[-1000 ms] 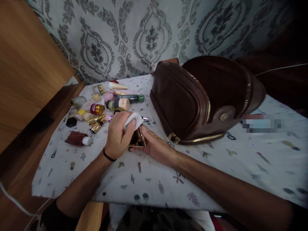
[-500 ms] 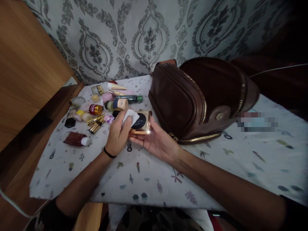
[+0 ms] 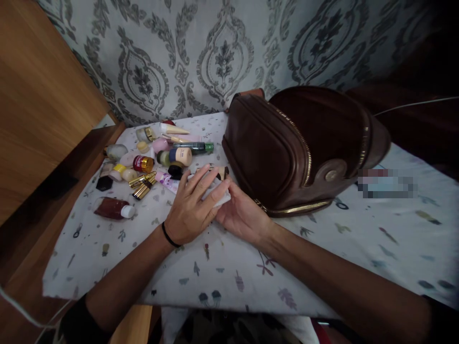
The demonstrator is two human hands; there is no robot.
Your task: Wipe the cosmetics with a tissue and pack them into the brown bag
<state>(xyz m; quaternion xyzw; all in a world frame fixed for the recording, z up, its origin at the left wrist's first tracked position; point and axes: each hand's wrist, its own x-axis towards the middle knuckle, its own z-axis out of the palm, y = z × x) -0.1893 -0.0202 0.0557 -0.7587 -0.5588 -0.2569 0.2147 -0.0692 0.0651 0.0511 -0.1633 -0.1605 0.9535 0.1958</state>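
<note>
Evidently mid-wipe, a person seated at a table works a folded white cloth (image 3: 224, 199) against a flat, tan-gold case (image 3: 223, 172) in the head-worn camera's view. The left hand (image 3: 193, 205), a thin black band (image 3: 169, 235) at its wrist, lies palm down with fingers spread over cloth and case; the right hand (image 3: 244, 212) supports the case with fingers curled at its near side, just left of a large dark-brown leather bag (image 3: 263, 153) with gold-coloured zips. From where I stand, the job on this piece looks unfinished, since the cloth is against it and most of its face is covered; how many others are done, I cannot say. Left of the bag lie a red jar with a gold lid (image 3: 142, 164), slim gold-coloured tubes (image 3: 144, 184), a dark-green tube with a bright green cap (image 3: 193, 147) and, nearer the edge, a white-capped bottle of dark-red liquid (image 3: 113, 209). All rest on a white tablecloth printed with small plant motifs (image 3: 236, 282). Behind rises a grey damask-patterned backdrop (image 3: 224, 52); at left, an orange-brown wooden panel (image 3: 46, 86). The far right falls into shadow.
</note>
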